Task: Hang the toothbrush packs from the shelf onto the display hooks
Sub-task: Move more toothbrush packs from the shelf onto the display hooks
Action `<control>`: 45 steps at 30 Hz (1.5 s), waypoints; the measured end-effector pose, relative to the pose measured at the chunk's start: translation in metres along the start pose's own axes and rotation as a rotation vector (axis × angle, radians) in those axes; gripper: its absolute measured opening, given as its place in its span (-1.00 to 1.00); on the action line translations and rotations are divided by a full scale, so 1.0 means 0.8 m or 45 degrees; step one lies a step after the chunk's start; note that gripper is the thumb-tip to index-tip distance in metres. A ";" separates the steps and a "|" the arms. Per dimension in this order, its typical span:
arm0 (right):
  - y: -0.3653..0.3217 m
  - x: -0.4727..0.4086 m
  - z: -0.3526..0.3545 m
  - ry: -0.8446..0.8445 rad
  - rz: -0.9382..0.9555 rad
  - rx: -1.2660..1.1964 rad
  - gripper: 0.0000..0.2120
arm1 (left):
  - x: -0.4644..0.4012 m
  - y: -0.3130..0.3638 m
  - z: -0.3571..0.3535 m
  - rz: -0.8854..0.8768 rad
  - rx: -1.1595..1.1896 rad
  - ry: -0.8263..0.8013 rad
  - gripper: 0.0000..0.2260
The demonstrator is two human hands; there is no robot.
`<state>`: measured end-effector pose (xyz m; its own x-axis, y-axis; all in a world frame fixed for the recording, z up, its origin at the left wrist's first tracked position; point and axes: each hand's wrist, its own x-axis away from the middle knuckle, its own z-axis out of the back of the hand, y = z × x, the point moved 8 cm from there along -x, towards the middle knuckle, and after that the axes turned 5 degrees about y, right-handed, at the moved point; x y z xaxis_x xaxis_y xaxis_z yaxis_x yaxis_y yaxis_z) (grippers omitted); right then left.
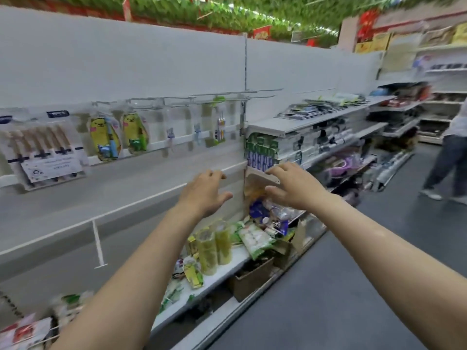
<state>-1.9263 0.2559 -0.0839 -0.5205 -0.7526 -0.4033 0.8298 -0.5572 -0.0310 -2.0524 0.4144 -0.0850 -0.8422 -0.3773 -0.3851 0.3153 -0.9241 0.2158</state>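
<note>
Both hands raised at the shelving, holding nothing.
The left hand [204, 192] and right hand [294, 184] hang with fingers spread; toothbrush packs [131, 133] hang on display hooks [177, 101] above and left of them.

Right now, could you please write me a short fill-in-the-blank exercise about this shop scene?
1. Both hands, left hand and right hand, hold ____.
2. The two yellow packs hang from ____ on the white back panel.
3. A brown cardboard ____ sits below the cluttered lower shelf.
4. A person walks at the far ____ of the aisle.

Missing words: nothing; hooks; box; right
</note>
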 end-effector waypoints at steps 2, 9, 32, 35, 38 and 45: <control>0.052 0.015 -0.003 -0.017 -0.064 -0.006 -0.53 | -0.022 0.043 -0.031 -0.060 0.020 -0.049 -0.50; 0.238 0.027 -0.025 -0.049 -0.284 -0.018 -0.49 | -0.134 0.173 -0.142 -0.268 0.042 -0.143 -0.53; 0.940 -0.196 -0.111 -0.062 -0.683 0.017 -0.47 | -0.728 0.573 -0.506 -0.608 0.239 -0.234 -0.52; 1.038 -0.231 -0.126 -0.055 -0.659 0.014 -0.46 | -0.801 0.624 -0.555 -0.597 0.222 -0.242 -0.52; 1.143 -0.276 -0.128 -0.049 -0.611 0.015 -0.46 | -0.888 0.678 -0.596 -0.577 0.204 -0.214 -0.52; 1.366 -0.400 -0.119 -0.092 -0.505 0.060 -0.44 | -1.092 0.800 -0.665 -0.526 0.206 -0.179 -0.50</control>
<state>-0.8340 -0.0784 -0.0760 -0.8123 -0.4980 -0.3034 0.5529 -0.8233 -0.1288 -0.8818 0.1204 -0.0877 -0.9374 0.0427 -0.3456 -0.1221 -0.9697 0.2115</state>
